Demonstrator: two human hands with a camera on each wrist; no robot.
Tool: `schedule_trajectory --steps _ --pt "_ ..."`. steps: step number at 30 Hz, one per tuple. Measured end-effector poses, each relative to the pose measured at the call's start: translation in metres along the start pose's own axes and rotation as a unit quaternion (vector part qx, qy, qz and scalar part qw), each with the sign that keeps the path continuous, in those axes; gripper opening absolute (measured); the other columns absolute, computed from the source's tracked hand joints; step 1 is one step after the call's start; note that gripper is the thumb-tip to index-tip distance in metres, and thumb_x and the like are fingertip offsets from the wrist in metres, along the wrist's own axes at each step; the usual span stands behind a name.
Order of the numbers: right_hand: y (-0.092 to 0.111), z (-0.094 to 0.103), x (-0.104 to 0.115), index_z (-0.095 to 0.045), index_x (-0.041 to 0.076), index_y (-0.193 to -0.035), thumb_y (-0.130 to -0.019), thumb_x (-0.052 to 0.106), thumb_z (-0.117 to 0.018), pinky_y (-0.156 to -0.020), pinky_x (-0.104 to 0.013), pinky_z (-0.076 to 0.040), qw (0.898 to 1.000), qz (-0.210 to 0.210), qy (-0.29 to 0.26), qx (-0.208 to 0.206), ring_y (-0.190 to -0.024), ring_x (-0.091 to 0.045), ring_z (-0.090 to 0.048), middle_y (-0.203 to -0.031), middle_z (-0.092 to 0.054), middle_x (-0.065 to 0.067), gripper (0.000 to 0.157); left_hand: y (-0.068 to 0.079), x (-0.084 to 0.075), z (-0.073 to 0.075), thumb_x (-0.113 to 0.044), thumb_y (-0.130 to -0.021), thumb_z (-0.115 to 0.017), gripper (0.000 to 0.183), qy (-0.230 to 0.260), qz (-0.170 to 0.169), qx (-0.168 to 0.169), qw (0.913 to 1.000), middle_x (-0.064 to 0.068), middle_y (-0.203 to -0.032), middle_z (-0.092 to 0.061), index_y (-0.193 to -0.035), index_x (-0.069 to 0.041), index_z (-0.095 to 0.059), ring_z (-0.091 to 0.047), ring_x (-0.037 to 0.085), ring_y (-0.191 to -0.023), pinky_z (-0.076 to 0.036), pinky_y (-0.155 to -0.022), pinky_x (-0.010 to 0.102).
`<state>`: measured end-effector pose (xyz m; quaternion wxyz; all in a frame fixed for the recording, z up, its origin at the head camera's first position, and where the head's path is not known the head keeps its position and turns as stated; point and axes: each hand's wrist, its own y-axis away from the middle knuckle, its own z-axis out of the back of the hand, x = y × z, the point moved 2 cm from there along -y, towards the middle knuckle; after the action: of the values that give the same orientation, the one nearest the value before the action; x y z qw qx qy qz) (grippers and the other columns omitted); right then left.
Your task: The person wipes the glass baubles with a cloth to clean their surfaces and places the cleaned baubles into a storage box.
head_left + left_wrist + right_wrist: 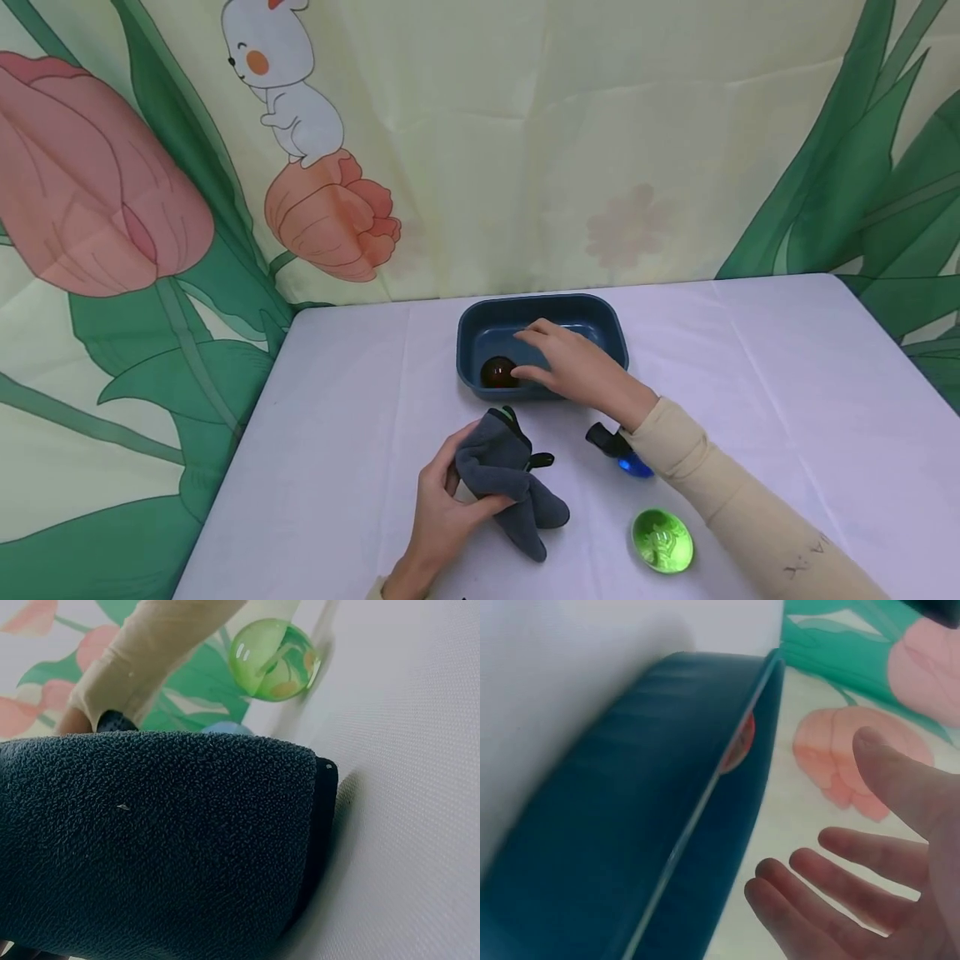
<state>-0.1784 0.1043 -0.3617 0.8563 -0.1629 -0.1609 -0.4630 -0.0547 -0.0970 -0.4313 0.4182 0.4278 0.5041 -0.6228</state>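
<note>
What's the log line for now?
left hand: holds gray cloth; right hand: empty, over blue tray; dark ball: in tray; green ball: on table

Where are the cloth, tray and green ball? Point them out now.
Cloth (512, 482): head view, its middle.
Tray (495, 340): head view, its bare floor.
Green ball (663, 542): head view, its centre.

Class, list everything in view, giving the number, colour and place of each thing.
Backdrop: 1, cream with printed rabbit, tulips and leaves, behind the table
Table: 1, white covering, foreground
Tray: 1, dark blue, on the table
Dark ball: 1, reddish-brown, inside the tray
Green ball: 1, clear green, on the table
Blue ball: 1, blue, partly hidden, beyond the green ball
Black object: 1, black, beside the blue ball
Cloth item: 1, dark grey, in the left hand
Left hand: 1, gripping the cloth item
Right hand: 1, over the tray
Sleeves: 2, beige, on the arms
</note>
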Motion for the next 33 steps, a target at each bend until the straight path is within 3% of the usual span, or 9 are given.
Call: schedule_trajectory --steps 13,20,25,33 --pt "0.045 0.013 -0.013 -0.061 0.004 -0.132 -0.09 0.032 -0.074 -0.089 -0.038 -0.058 1.0 0.024 0.02 0.003 -0.109 -0.023 -0.062 -0.126 -0.06 -0.01 0.052 0.0 0.001 -0.001 -0.014 -0.074 -0.089 0.077 -0.002 0.007 0.002 1.0 0.007 -0.136 -0.059 -0.141 -0.016 -0.051 -0.062 0.02 -0.121 -0.048 -0.104 0.025" --pt "0.071 0.017 -0.028 -0.063 0.008 -0.13 -0.09 0.025 -0.075 -0.088 -0.036 -0.058 0.998 0.066 0.019 -0.004 -0.109 -0.02 -0.063 -0.124 -0.061 -0.005 0.046 -0.002 -0.001 -0.001 -0.011 -0.072 -0.09 0.077 -0.003 0.007 -0.011 0.9999 0.006 -0.134 -0.061 -0.139 -0.016 -0.053 -0.064 0.02 -0.117 -0.05 -0.102 0.025" --pt "0.086 0.014 -0.037 -0.065 0.011 -0.128 -0.091 0.03 -0.074 -0.088 -0.037 -0.058 0.998 0.07 0.003 0.005 -0.108 -0.018 -0.065 -0.123 -0.062 0.0 0.042 -0.002 -0.002 -0.001 -0.01 -0.073 -0.089 0.076 -0.003 0.002 -0.013 0.9999 0.008 -0.134 -0.061 -0.14 -0.014 -0.053 -0.063 0.02 -0.117 -0.05 -0.102 0.024" --pt "0.11 0.006 -0.05 -0.066 0.015 -0.127 -0.087 0.037 -0.076 -0.095 -0.041 -0.056 0.997 0.064 0.008 0.031 -0.119 -0.019 -0.06 -0.129 -0.061 0.002 0.047 -0.002 0.0 -0.004 -0.012 -0.073 -0.089 0.076 -0.003 0.018 -0.013 0.9997 0.006 -0.135 -0.061 -0.139 -0.016 -0.053 -0.063 0.02 -0.117 -0.049 -0.103 0.025"
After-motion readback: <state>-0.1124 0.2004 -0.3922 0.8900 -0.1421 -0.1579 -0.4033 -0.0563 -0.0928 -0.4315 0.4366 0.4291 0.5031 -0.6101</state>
